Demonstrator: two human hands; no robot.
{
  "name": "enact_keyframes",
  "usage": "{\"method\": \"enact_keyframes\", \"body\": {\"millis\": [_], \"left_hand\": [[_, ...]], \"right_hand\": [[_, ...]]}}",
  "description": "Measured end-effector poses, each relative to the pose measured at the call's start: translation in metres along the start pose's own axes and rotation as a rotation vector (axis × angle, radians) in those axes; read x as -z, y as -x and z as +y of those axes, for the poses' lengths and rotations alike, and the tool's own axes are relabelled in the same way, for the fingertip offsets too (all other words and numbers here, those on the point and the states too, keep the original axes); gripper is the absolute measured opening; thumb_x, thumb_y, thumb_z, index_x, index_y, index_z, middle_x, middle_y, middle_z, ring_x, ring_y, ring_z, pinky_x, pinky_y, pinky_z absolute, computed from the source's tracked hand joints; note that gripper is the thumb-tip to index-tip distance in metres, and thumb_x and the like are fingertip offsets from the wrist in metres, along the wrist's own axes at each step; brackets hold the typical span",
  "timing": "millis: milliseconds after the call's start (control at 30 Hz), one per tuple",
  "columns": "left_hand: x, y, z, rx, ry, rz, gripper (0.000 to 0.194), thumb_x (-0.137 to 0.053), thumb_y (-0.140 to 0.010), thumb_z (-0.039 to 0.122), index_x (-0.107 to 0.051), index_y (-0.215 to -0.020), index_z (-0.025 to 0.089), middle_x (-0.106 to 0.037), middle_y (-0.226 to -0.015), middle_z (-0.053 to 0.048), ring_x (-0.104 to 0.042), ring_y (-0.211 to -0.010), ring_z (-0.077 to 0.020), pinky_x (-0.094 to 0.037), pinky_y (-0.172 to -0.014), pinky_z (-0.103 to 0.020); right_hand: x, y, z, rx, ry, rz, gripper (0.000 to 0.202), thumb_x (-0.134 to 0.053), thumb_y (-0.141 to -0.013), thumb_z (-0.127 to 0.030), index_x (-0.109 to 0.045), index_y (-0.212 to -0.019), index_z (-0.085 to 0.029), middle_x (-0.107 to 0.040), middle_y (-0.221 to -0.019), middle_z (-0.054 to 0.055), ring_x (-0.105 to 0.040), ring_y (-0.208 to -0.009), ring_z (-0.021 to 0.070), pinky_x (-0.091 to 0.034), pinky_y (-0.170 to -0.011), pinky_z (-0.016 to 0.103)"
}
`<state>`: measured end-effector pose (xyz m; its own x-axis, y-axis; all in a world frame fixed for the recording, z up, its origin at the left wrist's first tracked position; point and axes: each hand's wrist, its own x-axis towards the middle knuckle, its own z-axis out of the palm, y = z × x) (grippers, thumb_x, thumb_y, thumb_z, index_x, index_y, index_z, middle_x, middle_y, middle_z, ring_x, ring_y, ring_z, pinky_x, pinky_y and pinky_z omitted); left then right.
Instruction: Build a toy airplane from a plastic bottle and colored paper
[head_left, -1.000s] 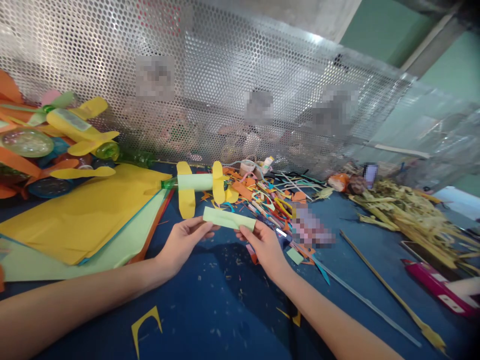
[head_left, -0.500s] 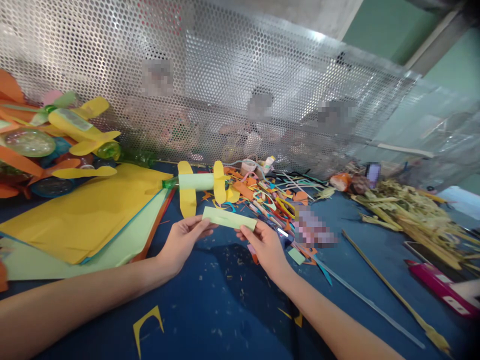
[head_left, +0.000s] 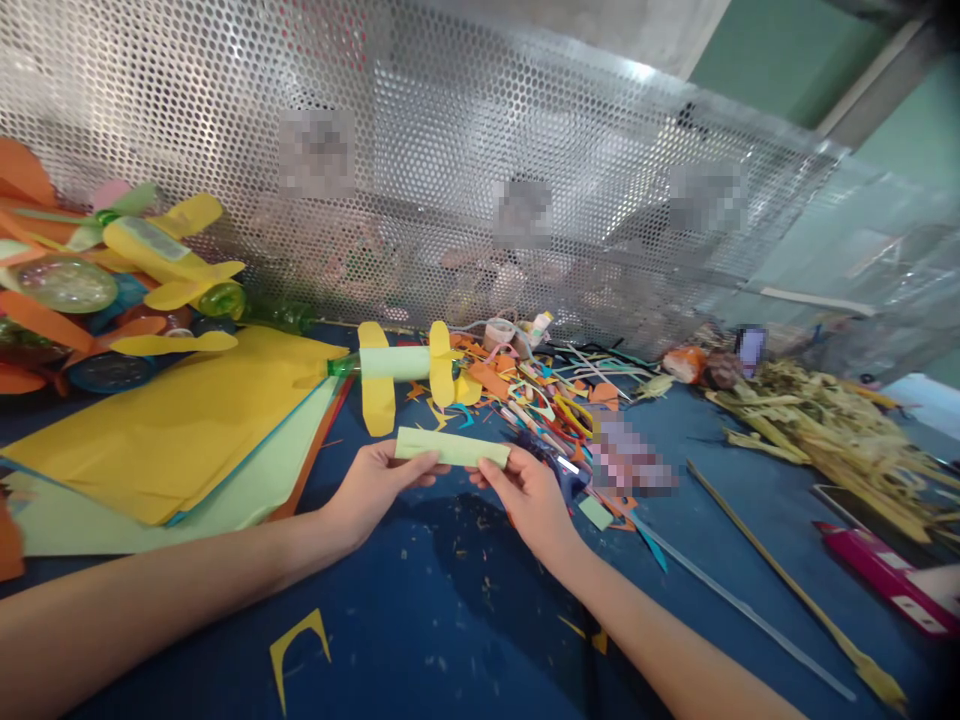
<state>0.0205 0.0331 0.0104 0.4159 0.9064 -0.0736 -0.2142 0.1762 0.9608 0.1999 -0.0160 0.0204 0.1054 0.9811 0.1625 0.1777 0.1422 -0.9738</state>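
A light green paper strip (head_left: pixel 451 446) is stretched level between my two hands, above the blue table. My left hand (head_left: pixel 375 485) pinches its left end, thumb on the near side. The right end is gripped by my right hand (head_left: pixel 536 492) between thumb and fingers. Just beyond the strip lies a plastic-bottle airplane (head_left: pixel 397 363) with a green neck, a pale green paper wrap and yellow paper wings. A yellow paper offcut (head_left: pixel 300 640) rests on the table nearer to me.
Stacked coloured sheets (head_left: pixel 180 430) lie left, below a pile of bottle planes (head_left: pixel 150 250). Paper scraps (head_left: pixel 517 375) and pens spread right of centre. Farther right are a long stick (head_left: pixel 780 570), dried plant strips (head_left: pixel 825 410) and a pink box (head_left: pixel 885 575). A perforated metal screen (head_left: pixel 450 150) stands behind.
Both hands have lowered the paper strip slightly toward me. My left thumb has slid inward along it, toward my right hand.
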Motion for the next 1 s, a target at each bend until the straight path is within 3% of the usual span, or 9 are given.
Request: {"method": "enact_keyframes", "body": {"millis": [200, 367, 500, 733, 1000], "left_hand": [[-0.002, 0.002, 0.000, -0.022, -0.073, 0.014, 0.025, -0.070, -0.070, 0.032, -0.069, -0.089, 0.016, -0.072, -0.088, -0.004, -0.066, -0.080, -0.0179, -0.051, -0.070, -0.024], [-0.004, 0.005, -0.001, -0.086, -0.215, 0.017, 0.019, -0.070, -0.069, 0.031, -0.070, -0.079, 0.015, -0.072, -0.078, -0.003, -0.062, -0.067, -0.0150, -0.049, -0.063, -0.023], [-0.004, 0.008, -0.002, -0.122, -0.285, 0.040, 0.018, -0.069, -0.069, 0.032, -0.070, -0.074, 0.015, -0.070, -0.069, -0.002, -0.060, -0.063, -0.0141, -0.046, -0.059, -0.022], [-0.005, 0.009, -0.001, -0.123, -0.263, 0.048, 0.018, -0.069, -0.069, 0.032, -0.070, -0.077, 0.016, -0.071, -0.073, -0.002, -0.061, -0.065, -0.0152, -0.049, -0.062, -0.024], [-0.002, 0.006, 0.000, -0.139, -0.218, 0.061, 0.019, -0.068, -0.072, 0.034, -0.071, -0.079, 0.017, -0.072, -0.078, -0.001, -0.062, -0.067, -0.0137, -0.050, -0.065, -0.021]], "right_hand": [[-0.010, 0.003, 0.005, -0.160, -0.247, 0.004, 0.031, -0.072, -0.066, -0.034, -0.064, -0.093, -0.021, -0.070, -0.086, 0.002, -0.065, -0.075, 0.0180, -0.051, -0.074, 0.033], [-0.021, 0.011, 0.002, -0.177, -0.259, -0.018, 0.030, -0.073, -0.065, -0.033, -0.066, -0.091, -0.020, -0.071, -0.094, 0.002, -0.064, -0.092, 0.0226, -0.048, -0.086, 0.037], [-0.022, 0.013, 0.001, -0.158, -0.226, 0.030, 0.029, -0.074, -0.064, -0.031, -0.065, -0.089, -0.021, -0.071, -0.090, 0.001, -0.065, -0.088, 0.0222, -0.050, -0.082, 0.036], [-0.020, 0.012, 0.002, -0.191, -0.182, 0.086, 0.023, -0.073, -0.064, -0.032, -0.068, -0.083, -0.020, -0.071, -0.078, 0.000, -0.065, -0.073, 0.0196, -0.052, -0.070, 0.032], [-0.016, 0.006, 0.001, -0.140, -0.162, 0.054, 0.019, -0.068, -0.069, -0.036, -0.068, -0.078, -0.019, -0.071, -0.072, 0.002, -0.064, -0.064, 0.0183, -0.051, -0.065, 0.031]]}}
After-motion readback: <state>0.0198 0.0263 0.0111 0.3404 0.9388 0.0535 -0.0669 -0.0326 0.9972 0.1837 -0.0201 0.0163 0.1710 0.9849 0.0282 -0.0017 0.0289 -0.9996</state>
